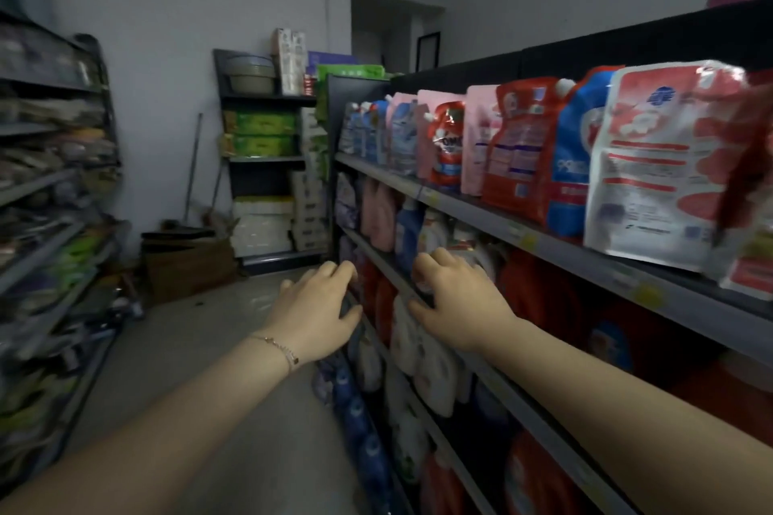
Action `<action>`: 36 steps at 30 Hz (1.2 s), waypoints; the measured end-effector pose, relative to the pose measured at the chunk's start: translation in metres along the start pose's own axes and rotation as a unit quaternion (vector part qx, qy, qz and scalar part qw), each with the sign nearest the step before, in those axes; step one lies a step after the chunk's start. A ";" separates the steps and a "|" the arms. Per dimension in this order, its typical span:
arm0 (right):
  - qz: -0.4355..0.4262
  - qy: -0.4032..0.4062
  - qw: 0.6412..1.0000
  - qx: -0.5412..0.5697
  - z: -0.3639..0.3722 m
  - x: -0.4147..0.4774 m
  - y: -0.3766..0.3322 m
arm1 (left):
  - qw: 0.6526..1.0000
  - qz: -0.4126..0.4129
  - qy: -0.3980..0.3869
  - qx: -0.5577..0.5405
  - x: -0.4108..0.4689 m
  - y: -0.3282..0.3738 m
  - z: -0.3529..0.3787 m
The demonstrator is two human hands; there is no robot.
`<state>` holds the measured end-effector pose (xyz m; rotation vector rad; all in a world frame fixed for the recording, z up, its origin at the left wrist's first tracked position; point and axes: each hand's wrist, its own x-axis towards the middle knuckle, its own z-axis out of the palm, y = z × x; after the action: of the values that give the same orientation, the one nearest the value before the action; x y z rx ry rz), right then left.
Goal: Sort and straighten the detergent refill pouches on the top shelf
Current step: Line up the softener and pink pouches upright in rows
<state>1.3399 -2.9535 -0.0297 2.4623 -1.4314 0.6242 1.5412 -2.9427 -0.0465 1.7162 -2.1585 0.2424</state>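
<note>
My left grip (318,305) and right grip (454,301) are both released, in front of the lower shelves (382,263). Refill pouches (514,146) stand along the top shelf (460,203).

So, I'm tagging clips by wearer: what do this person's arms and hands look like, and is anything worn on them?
No sleeves or gloves show on either side. At the wrist of the left hand sits a thin gold-toned chain bracelet with a small dark charm. The right hand and its wrist show no watch, band or ring that I can see.
</note>
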 end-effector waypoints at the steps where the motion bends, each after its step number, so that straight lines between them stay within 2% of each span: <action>1: -0.005 0.002 1.000 0.001 0.007 0.012 -0.006 | 1.000 -0.004 -0.002 0.005 0.005 -0.012 0.000; 12: -0.009 0.031 0.999 0.006 0.081 0.138 -0.038 | 1.000 -0.010 -0.004 0.009 0.084 -0.115 0.026; 20: -0.008 0.003 1.000 0.002 0.148 0.219 -0.035 | 1.000 -0.006 -0.005 0.017 0.146 -0.170 0.067; 30: -0.055 -0.028 0.998 0.005 0.214 0.336 0.016 | 0.997 -0.061 -0.026 0.044 0.246 -0.256 0.127; 36: -0.117 -0.033 0.992 0.011 0.260 0.429 0.039 | 0.993 -0.102 -0.018 0.061 0.326 -0.298 0.149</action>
<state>1.5568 -3.4065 -0.0596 2.6382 -1.1373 0.5146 1.7401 -3.3621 -0.0847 2.0077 -2.0107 0.2962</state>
